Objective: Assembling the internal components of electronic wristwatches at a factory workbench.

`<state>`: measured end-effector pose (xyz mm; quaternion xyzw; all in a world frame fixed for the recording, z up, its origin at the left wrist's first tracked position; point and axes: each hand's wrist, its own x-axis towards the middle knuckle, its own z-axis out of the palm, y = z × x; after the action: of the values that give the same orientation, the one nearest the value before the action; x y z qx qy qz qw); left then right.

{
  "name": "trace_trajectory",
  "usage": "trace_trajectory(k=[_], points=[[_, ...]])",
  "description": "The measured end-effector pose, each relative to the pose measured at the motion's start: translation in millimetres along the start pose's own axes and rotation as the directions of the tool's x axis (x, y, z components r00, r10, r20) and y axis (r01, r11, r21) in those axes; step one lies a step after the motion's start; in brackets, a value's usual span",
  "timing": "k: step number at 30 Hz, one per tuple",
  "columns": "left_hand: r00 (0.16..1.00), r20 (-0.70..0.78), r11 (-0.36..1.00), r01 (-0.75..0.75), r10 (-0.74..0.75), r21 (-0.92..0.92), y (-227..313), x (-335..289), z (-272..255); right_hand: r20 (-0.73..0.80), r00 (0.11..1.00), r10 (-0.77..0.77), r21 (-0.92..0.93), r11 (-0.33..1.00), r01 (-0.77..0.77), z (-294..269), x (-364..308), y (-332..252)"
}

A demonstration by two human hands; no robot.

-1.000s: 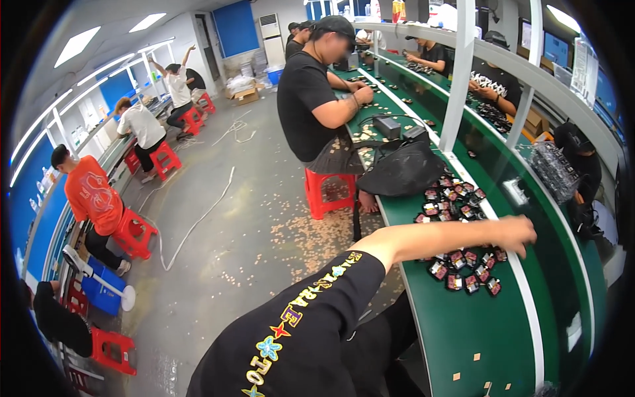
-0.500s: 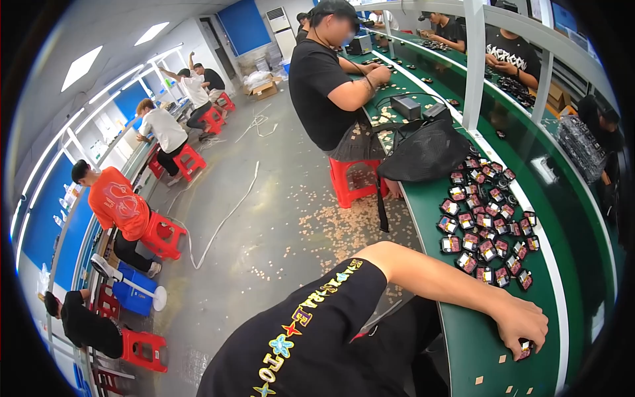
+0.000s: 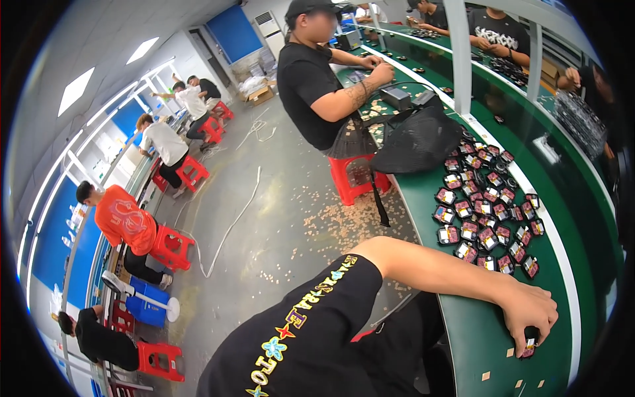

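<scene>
The left hand [image 3: 529, 314] curls around one small dark rectangular plastic piece [image 3: 529, 345], pressing it on the green worktop [image 3: 476, 331] — apart from the cluster of similar pieces [image 3: 486, 205], which lies within arm's reach.

I sit in a factory assembly hall. Long green workbenches [image 3: 476, 331] run past seated workers on red stools [image 3: 354, 182], with small parts [image 3: 486, 212] spread out.

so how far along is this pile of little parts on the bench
Done: cannot tell; no separate finished pile shows. In hand: one small black part with a pink face, gripped on the green bench by a hand. Left: the spread of similar black-and-pink parts.
</scene>
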<state>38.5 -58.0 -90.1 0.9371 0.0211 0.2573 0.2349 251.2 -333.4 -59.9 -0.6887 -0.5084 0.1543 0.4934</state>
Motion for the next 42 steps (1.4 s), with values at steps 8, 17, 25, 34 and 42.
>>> trace_trajectory(k=[8,17,25,34,42], points=[[0.998,0.044,0.978,0.063,-0.055,-0.199,42,-15,-46,0.042,0.989,0.140,0.062,0.988,-0.142,24,7,-31],[0.985,0.161,0.973,0.089,-0.055,-0.211,50,6,-19,-0.002,0.999,0.053,0.092,0.994,-0.053,21,12,-20],[0.975,0.195,0.981,0.133,-0.104,-0.141,58,7,-24,0.081,0.997,0.003,0.100,0.995,-0.011,29,28,-25],[0.972,0.211,0.983,0.133,-0.105,-0.124,52,4,-25,0.138,0.990,-0.040,0.014,0.999,0.039,38,28,-27],[0.975,0.163,0.981,0.169,-0.152,-0.098,57,4,-22,0.088,0.979,-0.185,-0.138,0.971,0.196,35,21,-27]])
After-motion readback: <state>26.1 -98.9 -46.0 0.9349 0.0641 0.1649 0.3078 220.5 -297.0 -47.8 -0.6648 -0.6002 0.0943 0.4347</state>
